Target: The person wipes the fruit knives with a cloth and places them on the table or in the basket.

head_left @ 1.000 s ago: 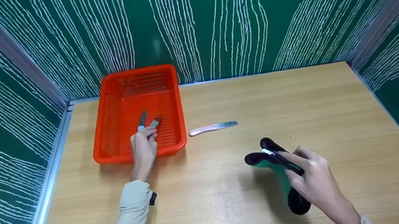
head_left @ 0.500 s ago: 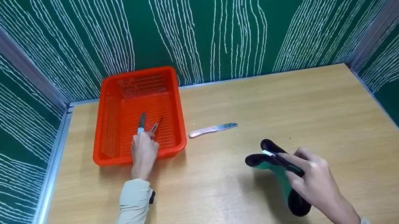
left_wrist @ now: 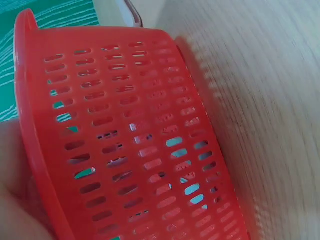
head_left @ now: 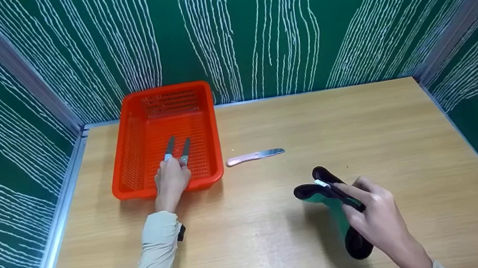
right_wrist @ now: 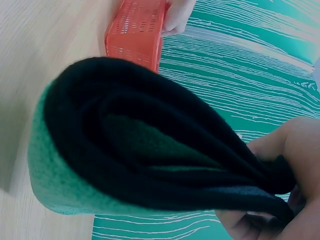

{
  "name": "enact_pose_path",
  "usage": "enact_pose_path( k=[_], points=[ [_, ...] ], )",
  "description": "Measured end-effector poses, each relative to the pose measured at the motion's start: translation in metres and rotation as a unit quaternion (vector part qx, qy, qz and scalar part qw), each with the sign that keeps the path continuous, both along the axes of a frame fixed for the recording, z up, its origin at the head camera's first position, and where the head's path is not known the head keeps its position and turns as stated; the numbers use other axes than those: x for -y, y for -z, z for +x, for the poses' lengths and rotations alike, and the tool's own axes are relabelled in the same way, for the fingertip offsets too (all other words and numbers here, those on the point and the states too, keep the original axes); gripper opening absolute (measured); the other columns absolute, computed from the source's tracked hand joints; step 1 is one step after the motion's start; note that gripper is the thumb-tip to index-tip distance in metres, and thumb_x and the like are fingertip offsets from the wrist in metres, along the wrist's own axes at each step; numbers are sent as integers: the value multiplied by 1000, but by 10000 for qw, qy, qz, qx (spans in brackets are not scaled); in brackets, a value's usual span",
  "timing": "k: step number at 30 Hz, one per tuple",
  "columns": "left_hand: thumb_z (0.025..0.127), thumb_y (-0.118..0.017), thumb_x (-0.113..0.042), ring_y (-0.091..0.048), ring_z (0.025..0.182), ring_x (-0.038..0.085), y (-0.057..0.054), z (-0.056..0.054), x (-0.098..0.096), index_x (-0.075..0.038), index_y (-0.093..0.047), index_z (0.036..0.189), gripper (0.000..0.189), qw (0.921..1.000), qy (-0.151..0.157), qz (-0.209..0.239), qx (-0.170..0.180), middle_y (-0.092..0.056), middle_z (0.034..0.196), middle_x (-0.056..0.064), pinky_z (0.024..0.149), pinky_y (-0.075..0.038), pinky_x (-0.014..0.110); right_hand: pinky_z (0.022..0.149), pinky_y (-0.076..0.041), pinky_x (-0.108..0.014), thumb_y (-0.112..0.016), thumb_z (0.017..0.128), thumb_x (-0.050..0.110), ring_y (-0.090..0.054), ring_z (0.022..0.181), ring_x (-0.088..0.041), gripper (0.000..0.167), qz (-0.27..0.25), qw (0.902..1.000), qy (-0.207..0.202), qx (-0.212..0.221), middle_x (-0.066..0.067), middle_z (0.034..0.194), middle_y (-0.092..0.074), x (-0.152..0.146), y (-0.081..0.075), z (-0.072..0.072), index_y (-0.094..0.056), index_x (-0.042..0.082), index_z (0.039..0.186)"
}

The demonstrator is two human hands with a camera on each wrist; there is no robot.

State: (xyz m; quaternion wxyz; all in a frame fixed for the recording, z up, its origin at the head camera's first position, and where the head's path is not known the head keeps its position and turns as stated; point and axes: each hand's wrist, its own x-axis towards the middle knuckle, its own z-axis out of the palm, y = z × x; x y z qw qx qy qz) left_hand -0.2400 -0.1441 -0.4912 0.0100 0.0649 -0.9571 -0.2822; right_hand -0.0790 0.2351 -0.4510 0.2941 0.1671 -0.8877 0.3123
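Note:
My left hand [head_left: 171, 177] is inside the red basket [head_left: 118, 172], near its front rim. Its fingers curl at the handle of a knife [head_left: 186, 147] whose blade points away from me. Just left of that lies another knife [head_left: 169, 148] with a pale blue handle, partly covered by the hand. In the left wrist view the basket's slotted wall [left_wrist: 115, 105] hides most of the work. My right hand [head_left: 378, 212] pinches a folded green fabric piece with thick black edging [right_wrist: 70, 175], held over the table, with a small white tag [head_left: 321, 182] showing.
A knife with a pink handle [head_left: 245, 157] lies on the wooden table [head_left: 257, 246], right of the basket, its blade pointing right. Green walls with white wavy lines [head_left: 353, 5] enclose the back and both sides.
The knife at my left hand has turned from slanting right to lying nearly parallel to the other knife, its blade now flatter to view. The right hand and the green fabric stay put.

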Motion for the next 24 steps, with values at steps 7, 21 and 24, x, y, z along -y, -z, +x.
enact_pose_path(
  k=[7, 21, 24],
  points=[
    [87, -64, -8, -58, 77, 25, -5, 5, -10, -2, -69, 107, 22, 9946, 93, 894, -520, -66, 98, 14, 70, -52, 34, 43, -32, -14, -58, 63, -7, -42, 56, -7, 39, -7, 10000, -4, -4, -4, 72, -54, -4, -2, 1, -75, 5, 97],
    [80, -74, -6, -61, 101, 26, -17, 20, -45, -9, -68, 114, 35, 9616, 299, 2224, -1581, -67, 113, 8, 87, -55, 36, 42, -33, -12, -65, 63, -15, -42, 56, -6, 38, -273, 9992, 273, 66, 1, 73, -54, -9, -9, 6, -75, 4, 94],
    [79, -75, -4, -62, 96, 27, -16, 23, -53, -7, -68, 113, 35, 9507, 421, 2476, -1816, -68, 109, 11, 79, -57, 34, 41, -33, -12, -66, 62, -17, -42, 55, -6, 39, -330, 9988, 348, 44, 3, 73, -54, -12, -9, 6, -75, 4, 93]
  ],
)
